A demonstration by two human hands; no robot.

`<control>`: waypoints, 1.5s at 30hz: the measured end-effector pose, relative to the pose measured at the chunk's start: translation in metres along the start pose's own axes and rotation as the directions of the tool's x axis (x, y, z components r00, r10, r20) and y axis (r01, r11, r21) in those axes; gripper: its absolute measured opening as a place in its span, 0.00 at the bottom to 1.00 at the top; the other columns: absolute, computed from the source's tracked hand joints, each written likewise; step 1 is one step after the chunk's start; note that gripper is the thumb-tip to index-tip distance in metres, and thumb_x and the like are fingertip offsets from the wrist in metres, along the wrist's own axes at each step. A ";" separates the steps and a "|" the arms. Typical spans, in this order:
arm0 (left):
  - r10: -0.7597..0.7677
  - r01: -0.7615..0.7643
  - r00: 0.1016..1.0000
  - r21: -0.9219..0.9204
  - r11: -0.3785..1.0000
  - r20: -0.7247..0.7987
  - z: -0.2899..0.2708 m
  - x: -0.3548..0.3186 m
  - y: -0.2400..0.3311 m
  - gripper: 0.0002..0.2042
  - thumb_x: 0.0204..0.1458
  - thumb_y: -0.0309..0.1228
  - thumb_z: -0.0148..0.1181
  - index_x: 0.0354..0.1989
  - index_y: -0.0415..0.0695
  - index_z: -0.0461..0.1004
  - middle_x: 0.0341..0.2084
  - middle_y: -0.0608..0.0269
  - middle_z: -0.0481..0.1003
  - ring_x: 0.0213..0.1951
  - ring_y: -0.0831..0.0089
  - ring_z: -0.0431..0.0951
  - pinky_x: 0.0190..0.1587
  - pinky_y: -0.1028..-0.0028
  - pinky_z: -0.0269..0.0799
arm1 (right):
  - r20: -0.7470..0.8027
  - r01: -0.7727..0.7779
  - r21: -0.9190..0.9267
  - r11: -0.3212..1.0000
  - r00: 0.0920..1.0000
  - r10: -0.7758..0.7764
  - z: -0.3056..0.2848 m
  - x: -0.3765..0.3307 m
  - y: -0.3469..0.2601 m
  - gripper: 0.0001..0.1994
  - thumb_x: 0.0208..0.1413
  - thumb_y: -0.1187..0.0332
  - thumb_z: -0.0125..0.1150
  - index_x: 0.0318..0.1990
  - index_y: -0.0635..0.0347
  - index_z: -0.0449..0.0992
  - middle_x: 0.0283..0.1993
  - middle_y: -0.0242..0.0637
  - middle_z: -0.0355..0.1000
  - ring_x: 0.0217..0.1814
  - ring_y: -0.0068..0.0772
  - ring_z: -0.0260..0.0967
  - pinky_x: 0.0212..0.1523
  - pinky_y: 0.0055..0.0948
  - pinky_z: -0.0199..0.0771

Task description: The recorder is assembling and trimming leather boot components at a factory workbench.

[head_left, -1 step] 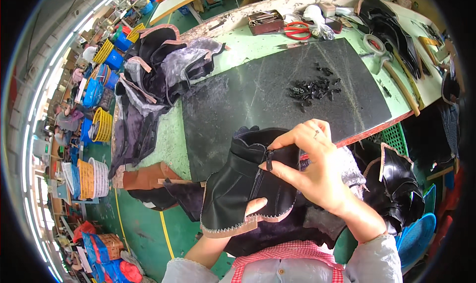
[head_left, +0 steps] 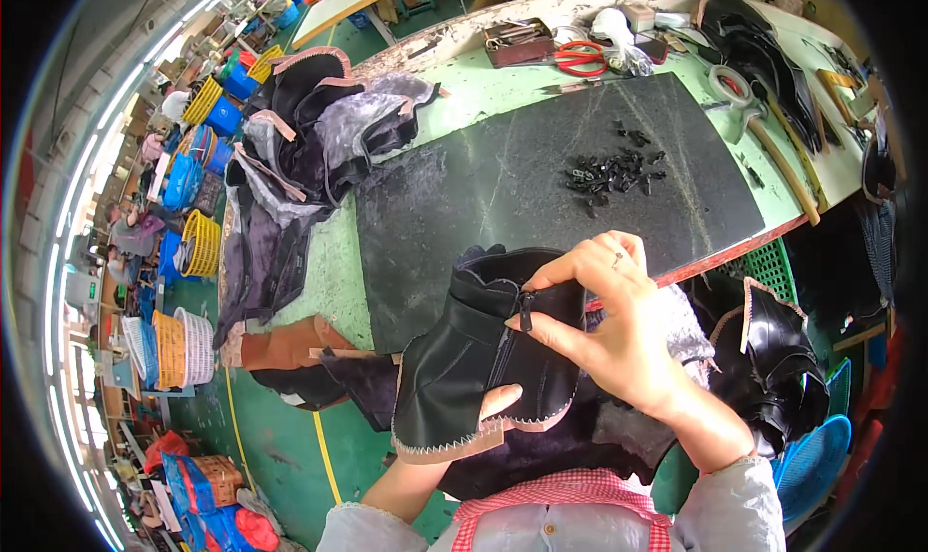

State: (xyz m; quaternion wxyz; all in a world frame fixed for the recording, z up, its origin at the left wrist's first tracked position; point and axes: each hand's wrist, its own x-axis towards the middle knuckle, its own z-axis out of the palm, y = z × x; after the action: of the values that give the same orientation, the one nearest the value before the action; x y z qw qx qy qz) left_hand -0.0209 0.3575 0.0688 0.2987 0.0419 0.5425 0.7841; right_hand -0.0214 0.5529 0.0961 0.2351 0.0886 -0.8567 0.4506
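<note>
Before the bench [head_left: 338, 257]: a black boot [head_left: 435, 373] is held up, tilted, its top seen against the dark mat [head_left: 425, 223].
Left hand [head_left: 501, 400]: closed on the boot low down, thumb laid outside, fingers hidden by the leather.
Right hand [head_left: 626, 337]: zip pull [head_left: 526, 312] pinched between thumb and forefinger near the boot's top.
Boot handling: judged light, soft and a little slippery; best gripped flat near the zigzag-stitched edge, without creasing.
Zip pull handling: judged small and stiff; best taken by fingertips at its free end.
Tool box [head_left: 522, 57]: thin tools [head_left: 518, 34] are held, kinds unclear.
Yellow basket [head_left: 201, 246], white basket [head_left: 197, 349]: contents cannot be made out.
Blue basket [head_left: 814, 467]: black uppers [head_left: 775, 359] are seen near; whether any lie inside cannot be told.
</note>
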 end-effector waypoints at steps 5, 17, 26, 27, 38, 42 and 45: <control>-0.150 0.150 0.986 -0.012 0.989 -0.067 -0.001 -0.006 -0.001 0.32 0.42 0.20 0.62 0.61 0.41 0.60 0.52 0.54 0.70 0.54 0.61 0.74 0.52 0.68 0.76 | 0.019 -0.005 0.021 1.000 1.000 0.005 0.002 -0.001 0.004 0.13 0.41 0.66 0.71 0.34 0.55 0.76 0.31 0.30 0.70 0.38 0.35 0.66 0.53 0.37 0.55; 0.358 -0.318 0.926 -0.266 0.910 0.121 -0.032 0.003 0.012 0.54 0.36 0.38 0.73 0.70 0.45 0.40 0.66 0.54 0.52 0.67 0.56 0.53 0.68 0.53 0.51 | -0.256 -0.138 0.549 0.824 0.911 0.323 0.031 -0.006 0.009 0.10 0.44 0.76 0.71 0.31 0.61 0.73 0.30 0.28 0.72 0.34 0.19 0.64 0.39 0.21 0.65; 0.386 -0.358 0.920 0.539 0.763 0.064 -0.065 0.055 0.064 0.17 0.48 0.18 0.65 0.47 0.36 0.70 0.39 0.65 0.75 0.41 0.79 0.75 0.46 0.77 0.71 | 0.613 -0.728 0.661 0.182 0.663 0.429 0.048 -0.010 0.038 0.16 0.59 0.54 0.60 0.32 0.59 0.74 0.27 0.30 0.73 0.26 0.16 0.67 0.31 0.17 0.66; 0.377 -0.344 0.925 0.527 0.777 0.049 -0.067 0.057 0.062 0.17 0.48 0.18 0.65 0.47 0.36 0.70 0.39 0.65 0.75 0.41 0.79 0.75 0.46 0.77 0.71 | 0.584 -0.752 0.595 0.283 0.647 0.490 0.053 -0.010 0.042 0.16 0.58 0.55 0.61 0.29 0.58 0.75 0.24 0.28 0.73 0.23 0.15 0.66 0.27 0.16 0.65; 0.214 -0.193 0.976 0.644 0.740 0.046 -0.082 0.082 0.063 0.28 0.47 0.21 0.69 0.57 0.32 0.64 0.35 0.73 0.73 0.38 0.86 0.71 0.47 0.81 0.68 | 0.655 -0.670 0.596 0.442 0.724 0.216 -0.006 -0.012 0.059 0.30 0.68 0.48 0.36 0.19 0.60 0.69 0.19 0.31 0.64 0.22 0.20 0.59 0.26 0.22 0.58; 0.171 -0.172 0.983 0.597 0.783 0.059 -0.078 0.088 0.064 0.32 0.47 0.22 0.69 0.61 0.33 0.61 0.37 0.73 0.72 0.40 0.87 0.69 0.49 0.82 0.65 | 0.458 -0.479 0.877 0.020 0.825 -0.332 -0.016 -0.015 0.039 0.34 0.60 0.35 0.38 0.24 0.62 0.68 0.30 0.42 0.66 0.32 0.33 0.65 0.36 0.28 0.66; 0.176 -0.178 0.982 0.642 0.746 0.068 -0.075 0.088 0.066 0.36 0.47 0.22 0.68 0.65 0.34 0.56 0.40 0.70 0.72 0.43 0.84 0.70 0.52 0.80 0.65 | 0.410 -0.490 0.867 -0.095 0.808 -0.424 -0.021 -0.017 0.020 0.33 0.60 0.36 0.38 0.25 0.61 0.68 0.30 0.41 0.66 0.32 0.32 0.65 0.35 0.28 0.66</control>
State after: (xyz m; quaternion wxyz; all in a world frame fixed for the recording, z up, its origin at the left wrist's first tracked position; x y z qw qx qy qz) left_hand -0.1502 0.3254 0.0729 0.1911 0.1944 0.7719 0.5744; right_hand -0.0077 0.5805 0.0834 -0.2020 0.3422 -0.2540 0.8818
